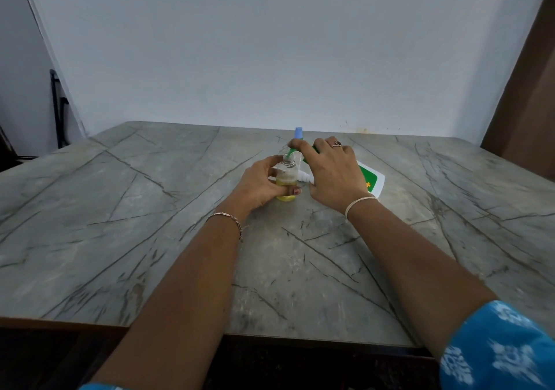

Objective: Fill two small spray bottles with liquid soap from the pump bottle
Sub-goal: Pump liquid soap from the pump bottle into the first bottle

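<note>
Head view has the left hand (261, 183) wrapped around a small spray bottle (286, 176) standing near the middle of the worktop (150, 209), its neck uncapped and a shallow layer of yellow soap in the bottom. The right hand (333, 170) is curled over the head of the pump bottle (371, 179), forefinger laid along the green spout (290, 152), whose tip sits just over the open neck. The white body with its green label slants away to the right under the wrist, so it seems to be leaning rather than standing; whether its base is on the worktop cannot be told. The main risk is a miss: the neck is narrow, and a hard press could jerk the spout sideways and put soap down the outside of the bottle and onto the fingers, making the grip slippery. A leaning pump bottle may also draw air and spit. A second spray bottle with a blue cap (298, 133) stands just behind and could be knocked over by the right forefinger. A white piece (304, 176), probably the removed spray top, lies between the hands and could get smeared.
</note>
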Tool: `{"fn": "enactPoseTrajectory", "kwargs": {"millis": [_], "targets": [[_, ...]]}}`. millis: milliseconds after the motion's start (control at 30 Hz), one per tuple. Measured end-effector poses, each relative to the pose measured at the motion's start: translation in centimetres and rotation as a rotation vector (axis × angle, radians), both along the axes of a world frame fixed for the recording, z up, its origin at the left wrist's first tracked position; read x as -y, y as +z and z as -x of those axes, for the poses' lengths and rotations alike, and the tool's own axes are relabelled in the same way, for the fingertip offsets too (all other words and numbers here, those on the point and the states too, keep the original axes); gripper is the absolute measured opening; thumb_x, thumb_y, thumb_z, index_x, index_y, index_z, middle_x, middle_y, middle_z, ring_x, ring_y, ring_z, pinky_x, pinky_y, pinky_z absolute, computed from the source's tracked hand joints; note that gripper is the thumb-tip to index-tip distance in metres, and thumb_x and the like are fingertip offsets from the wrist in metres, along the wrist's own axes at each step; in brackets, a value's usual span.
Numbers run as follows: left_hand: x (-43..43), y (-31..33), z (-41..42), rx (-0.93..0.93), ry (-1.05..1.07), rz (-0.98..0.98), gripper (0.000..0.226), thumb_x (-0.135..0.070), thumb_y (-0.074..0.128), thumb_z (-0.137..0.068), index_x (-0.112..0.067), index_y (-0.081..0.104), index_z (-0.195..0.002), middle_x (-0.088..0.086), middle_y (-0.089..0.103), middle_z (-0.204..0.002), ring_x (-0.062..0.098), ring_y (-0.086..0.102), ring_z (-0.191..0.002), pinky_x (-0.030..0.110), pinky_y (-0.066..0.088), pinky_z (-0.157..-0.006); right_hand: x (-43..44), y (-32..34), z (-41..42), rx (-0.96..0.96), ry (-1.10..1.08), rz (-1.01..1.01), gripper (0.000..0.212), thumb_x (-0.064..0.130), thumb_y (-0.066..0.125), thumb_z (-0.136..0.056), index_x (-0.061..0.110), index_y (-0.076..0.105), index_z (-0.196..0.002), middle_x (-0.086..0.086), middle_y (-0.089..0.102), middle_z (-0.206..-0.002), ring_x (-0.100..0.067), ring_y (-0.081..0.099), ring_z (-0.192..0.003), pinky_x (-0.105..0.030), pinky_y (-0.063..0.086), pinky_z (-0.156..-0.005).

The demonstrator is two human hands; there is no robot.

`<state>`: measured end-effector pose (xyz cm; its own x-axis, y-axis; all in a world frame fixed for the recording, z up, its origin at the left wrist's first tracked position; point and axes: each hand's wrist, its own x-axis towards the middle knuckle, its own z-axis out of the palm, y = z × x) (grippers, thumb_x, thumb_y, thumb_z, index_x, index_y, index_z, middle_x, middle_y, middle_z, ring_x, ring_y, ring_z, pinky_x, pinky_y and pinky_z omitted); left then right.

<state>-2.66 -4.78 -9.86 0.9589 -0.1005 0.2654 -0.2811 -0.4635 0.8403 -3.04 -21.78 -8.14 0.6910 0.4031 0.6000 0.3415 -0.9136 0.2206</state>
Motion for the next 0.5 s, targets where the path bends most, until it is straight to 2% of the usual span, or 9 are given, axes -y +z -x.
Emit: {"fn": "enactPoseTrajectory", "kwargs": {"millis": [167, 400, 500], "targets": [[0.01, -0.12, -0.11, 0.008, -0.005, -0.006, 0.079, -0.025, 0.09, -0.06, -0.021, 0.053, -0.131, 0.005, 0.064, -0.121, 0.021, 0.062, -0.109, 0.042, 0.051, -0.098, -0.05, -0.01, 0.03, 0.009, -0.002, 0.008, 0.08, 0.028, 0.068, -0.076, 0.032, 0.025, -0.143, -0.01, 0.055, -0.112, -0.031, 0.05, -0.106, -0.045, 0.044, -0.087], [0.07, -0.11, -0.07, 0.039, -0.015, -0.053, 0.083, -0.03, 0.089, -0.06, -0.023, 0.049, -0.133, 0.002, 0.062, -0.125, 0.019, 0.061, -0.111, 0.04, 0.05, -0.099, 0.44, -0.14, 0.44, 0.018, -0.016, 0.046, 0.091, 0.028, 0.066, -0.079, 0.04, 0.008, -0.149, -0.011, 0.054, -0.11, -0.031, 0.051, -0.105, -0.044, 0.044, -0.083], [0.04, -0.22, -0.17, 0.043, -0.016, -0.046, 0.08, -0.027, 0.089, -0.062, -0.025, 0.051, -0.131, 0.002, 0.063, -0.123, 0.019, 0.063, -0.107, 0.039, 0.052, -0.097, 0.42, -0.03, 0.41, -0.003, -0.023, 0.039, 0.089, 0.025, 0.067, -0.077, 0.038, 0.013, -0.146, -0.01, 0.054, -0.112, -0.032, 0.051, -0.107, -0.044, 0.043, -0.085]]}}
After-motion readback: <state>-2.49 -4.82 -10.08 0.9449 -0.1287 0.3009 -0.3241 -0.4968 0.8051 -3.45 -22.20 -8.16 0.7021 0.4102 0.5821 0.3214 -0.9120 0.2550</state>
